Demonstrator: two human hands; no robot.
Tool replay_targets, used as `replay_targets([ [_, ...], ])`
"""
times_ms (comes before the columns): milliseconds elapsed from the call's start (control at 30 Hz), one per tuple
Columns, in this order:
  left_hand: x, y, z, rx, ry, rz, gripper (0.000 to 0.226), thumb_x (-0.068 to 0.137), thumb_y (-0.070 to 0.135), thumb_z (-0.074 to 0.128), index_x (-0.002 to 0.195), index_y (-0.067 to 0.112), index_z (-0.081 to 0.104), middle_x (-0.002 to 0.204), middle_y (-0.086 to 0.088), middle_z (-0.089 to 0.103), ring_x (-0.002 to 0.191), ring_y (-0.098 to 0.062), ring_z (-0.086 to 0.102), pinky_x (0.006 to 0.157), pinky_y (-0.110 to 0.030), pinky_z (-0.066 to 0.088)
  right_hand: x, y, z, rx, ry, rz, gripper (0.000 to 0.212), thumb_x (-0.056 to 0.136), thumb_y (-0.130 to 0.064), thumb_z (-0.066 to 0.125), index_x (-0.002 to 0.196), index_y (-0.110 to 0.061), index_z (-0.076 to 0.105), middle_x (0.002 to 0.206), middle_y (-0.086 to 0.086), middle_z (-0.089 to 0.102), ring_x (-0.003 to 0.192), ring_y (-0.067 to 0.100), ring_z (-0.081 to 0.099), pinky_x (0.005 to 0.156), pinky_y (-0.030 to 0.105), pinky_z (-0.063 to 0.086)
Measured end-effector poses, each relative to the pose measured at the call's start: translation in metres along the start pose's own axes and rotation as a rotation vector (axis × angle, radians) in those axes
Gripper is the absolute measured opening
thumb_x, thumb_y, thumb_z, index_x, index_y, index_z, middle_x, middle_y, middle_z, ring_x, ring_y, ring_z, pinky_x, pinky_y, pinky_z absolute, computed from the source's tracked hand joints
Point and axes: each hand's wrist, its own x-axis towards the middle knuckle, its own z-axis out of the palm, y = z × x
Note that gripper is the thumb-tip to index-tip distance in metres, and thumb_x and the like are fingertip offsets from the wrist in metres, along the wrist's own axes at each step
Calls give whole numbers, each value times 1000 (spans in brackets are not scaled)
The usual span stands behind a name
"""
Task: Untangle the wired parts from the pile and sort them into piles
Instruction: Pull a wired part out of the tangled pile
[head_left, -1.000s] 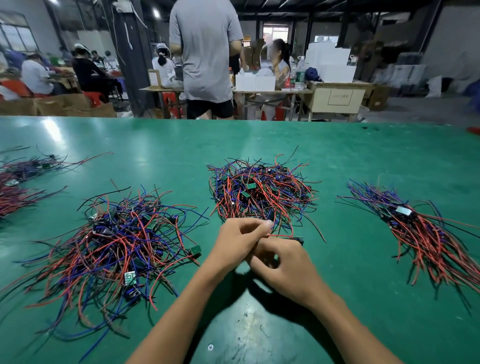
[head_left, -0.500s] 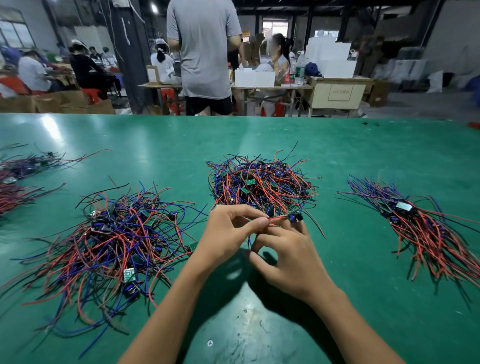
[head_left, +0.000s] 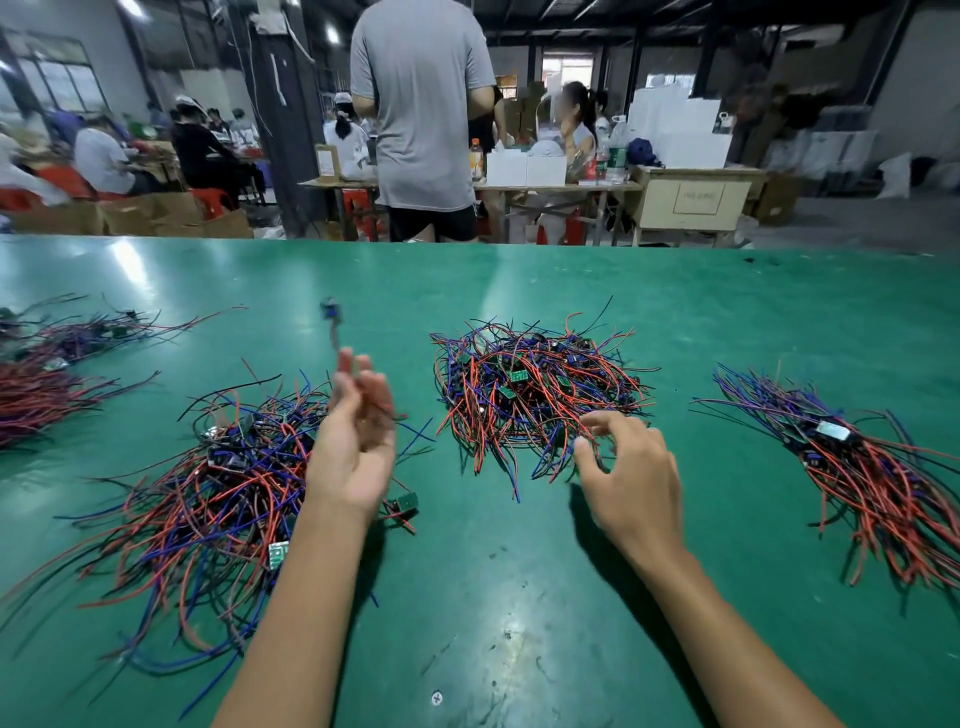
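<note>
A: Where does the pile (head_left: 535, 395) lie from each hand?

B: Just ahead of the right hand (head_left: 631, 475). Its fingertips (head_left: 584, 444) touch the near edge of the tangle. The left hand (head_left: 356, 447) is well to the pile's left, raised over the left heap (head_left: 208, 493).

A: So the right hand is nearer.

B: Clearly. I'd judge the next pull starts there, reaching straight forward and slightly left into the near fringe.

A: How are the hands set?

B: The right is loosely spread, fingers curved, thumb and forefinger apart, and I see no wire between them. The left is blurred, palm turned inward, fingers up. A wired part (head_left: 332, 325) shows above and ahead of its fingertips, long axis near upright, the dark blue end topmost. Whether the fingers pinch its lower end or have let go, I cannot tell.

A: And the pile itself?

B: A rounded mound of red, blue and black leads, crossing every way, with small green boards and dark components in the middle. Loose ends point outward all round, so no single axis. The near ends point toward the right hand.

A: Anything else sorted?

B: A combed bundle (head_left: 852, 467) well to the right of the right hand, leads lying roughly parallel.
</note>
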Motion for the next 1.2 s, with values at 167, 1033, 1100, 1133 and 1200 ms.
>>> replay_targets([
  [167,3,14,-11,-363,13,-24,30,102,1,38,102,1,68,80,-17,75,67,-22,72,68,-28,61,28,4,10,-119,-127,136,28,95,-48,60,115,-32,71,107,0,63,103,28,63,83,36,47],
  [1033,-17,-66,-16,1171,-179,-313,14,89,21,72,101,17,79,98,-6,78,58,-12,62,53,-17,50,-48,-29,-24,382,-91,-375,42,95,-50,52,70,-21,67,65,-11,62,65,13,58,64,40,49],
  [1100,-18,-63,-14,1183,-207,-310,12,89,22,73,97,19,80,98,-5,78,58,-11,62,54,-15,48,-42,-28,-31,429,76,-190,50,97,-48,45,61,-20,66,58,-9,59,59,18,59,59,39,47],
  [1133,-18,-62,-13,1193,-221,-305,12,90,23,72,98,20,80,98,-5,78,58,-11,62,56,-16,48,-38,-28,-33,412,164,-97,49,97,-46,44,61,-21,66,59,-9,61,59,18,60,59,37,46],
  [1200,-18,-61,-12,1208,-238,-295,14,91,24,70,102,20,79,99,-3,78,60,-10,63,59,-18,48,-28,-25,-37,331,279,49,40,97,-44,44,69,-25,66,73,-9,64,70,19,59,63,34,39],
])
